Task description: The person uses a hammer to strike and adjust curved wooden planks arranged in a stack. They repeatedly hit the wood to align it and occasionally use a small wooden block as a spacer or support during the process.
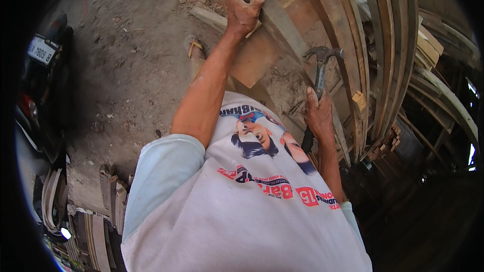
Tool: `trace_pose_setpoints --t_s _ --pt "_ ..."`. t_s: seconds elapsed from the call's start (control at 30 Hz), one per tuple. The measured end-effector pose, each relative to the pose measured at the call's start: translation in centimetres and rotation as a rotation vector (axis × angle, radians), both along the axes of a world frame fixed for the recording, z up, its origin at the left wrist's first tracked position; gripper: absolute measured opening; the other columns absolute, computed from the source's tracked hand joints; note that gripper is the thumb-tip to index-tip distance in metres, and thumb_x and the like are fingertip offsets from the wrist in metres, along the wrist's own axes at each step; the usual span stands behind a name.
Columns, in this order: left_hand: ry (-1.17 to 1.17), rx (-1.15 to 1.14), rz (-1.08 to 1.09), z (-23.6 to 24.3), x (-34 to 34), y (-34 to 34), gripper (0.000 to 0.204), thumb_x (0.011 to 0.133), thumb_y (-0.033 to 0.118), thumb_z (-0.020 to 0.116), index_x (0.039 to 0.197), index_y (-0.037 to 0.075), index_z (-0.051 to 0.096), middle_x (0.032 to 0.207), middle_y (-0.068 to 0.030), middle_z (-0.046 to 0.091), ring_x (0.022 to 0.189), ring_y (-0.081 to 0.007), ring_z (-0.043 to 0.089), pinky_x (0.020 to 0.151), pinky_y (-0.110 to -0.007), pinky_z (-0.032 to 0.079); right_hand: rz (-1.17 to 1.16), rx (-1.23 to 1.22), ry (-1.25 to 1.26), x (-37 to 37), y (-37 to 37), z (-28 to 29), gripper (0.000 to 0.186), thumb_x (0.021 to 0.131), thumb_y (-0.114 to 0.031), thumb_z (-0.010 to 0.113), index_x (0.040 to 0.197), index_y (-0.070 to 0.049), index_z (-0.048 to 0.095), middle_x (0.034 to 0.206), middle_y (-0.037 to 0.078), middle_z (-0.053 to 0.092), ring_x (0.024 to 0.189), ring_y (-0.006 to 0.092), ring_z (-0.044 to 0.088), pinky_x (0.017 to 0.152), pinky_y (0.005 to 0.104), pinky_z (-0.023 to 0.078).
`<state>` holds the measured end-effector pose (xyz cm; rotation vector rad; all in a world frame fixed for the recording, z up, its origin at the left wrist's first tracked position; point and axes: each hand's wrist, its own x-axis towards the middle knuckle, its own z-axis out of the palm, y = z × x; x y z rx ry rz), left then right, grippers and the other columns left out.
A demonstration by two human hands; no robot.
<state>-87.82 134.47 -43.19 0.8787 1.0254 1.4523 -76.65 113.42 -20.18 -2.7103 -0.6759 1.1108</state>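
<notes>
Near the top centre my left hand (243,10) grips a long, weathered wooden board (275,15) that runs diagonally down to the right, its thumb along the board's edge. My right hand (318,112) is wrapped round the handle of a claw hammer (322,56), whose dark metal head points up and lies over the lower part of the board. A small pale wood block (359,100) is on one of the curved beams (355,40) to the right of the hammer.
Several curved timbers and stacked offcuts (428,45) crowd the right side. A dark motorbike (43,95) stands on the dirt ground (116,55) at the left. Piled wood strips (98,226) lie at lower left. My sandalled foot (195,48) shows beside the board.
</notes>
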Motion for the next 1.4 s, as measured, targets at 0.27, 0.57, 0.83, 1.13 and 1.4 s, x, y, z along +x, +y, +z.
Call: trace_pose_setpoints --t_s 0.27,0.57,0.83,1.13,1.4 --pt "-0.033 -0.111 -0.153 0.0 -2.1 1.6 0.08 0.089 0.041 0.077 0.142 -0.005 0.038 0.131 -0.0206 0.059 0.116 -0.0294 0.059 0.102 -0.043 0.047 0.281 -0.198 0.006 2.9 3.2 1.7 0.051 0.105 -0.048 0.057 0.104 0.003 0.056 0.076 0.012 0.058 0.069 0.0257 0.057 0.066 0.0419 0.049" --pt "-0.094 -0.094 -0.145 0.0 -2.1 1.8 0.071 0.089 0.038 0.078 0.137 -0.002 0.043 0.125 -0.0173 0.059 0.112 -0.0273 0.06 0.099 -0.043 0.048 0.692 -0.257 -0.165 11.4 3.4 7.0 0.043 0.103 -0.047 0.062 0.103 -0.004 0.056 0.069 0.0 0.051 0.059 0.0116 0.049 0.055 0.0311 0.042" --pt "-0.084 -0.039 -0.059 1.5 -1.5 2.7 0.069 0.089 0.039 0.079 0.133 -0.001 0.045 0.121 -0.0152 0.06 0.108 -0.0256 0.06 0.096 -0.042 0.049 0.161 0.658 -0.168 1.1 9.2 6.4 0.029 0.106 -0.031 0.062 0.103 -0.003 0.053 0.071 0.001 0.052 0.057 0.0084 0.049 0.049 0.0264 0.04" --pt "-0.029 0.008 -0.089 -0.4 -1.1 1.7 0.065 0.089 0.038 0.079 0.132 0.0 0.048 0.118 -0.0143 0.062 0.106 -0.0261 0.062 0.094 -0.043 0.051 0.24 -0.034 -0.074 1.0 0.1 0.5 0.035 0.105 -0.037 0.061 0.099 -0.003 0.053 0.067 0.004 0.051 0.054 0.0137 0.05 0.048 0.0333 0.041" --pt "0.025 -0.077 -0.117 0.1 -1.4 2.0 0.084 0.093 0.048 0.072 0.15 0.001 0.033 0.131 -0.0171 0.057 0.121 -0.0294 0.056 0.104 -0.041 0.046 -0.079 0.572 -0.073 0.1 4.6 3.2 0.034 0.106 -0.034 0.06 0.102 -0.001 0.052 0.069 0.002 0.051 0.057 0.0098 0.049 0.05 0.0276 0.04"
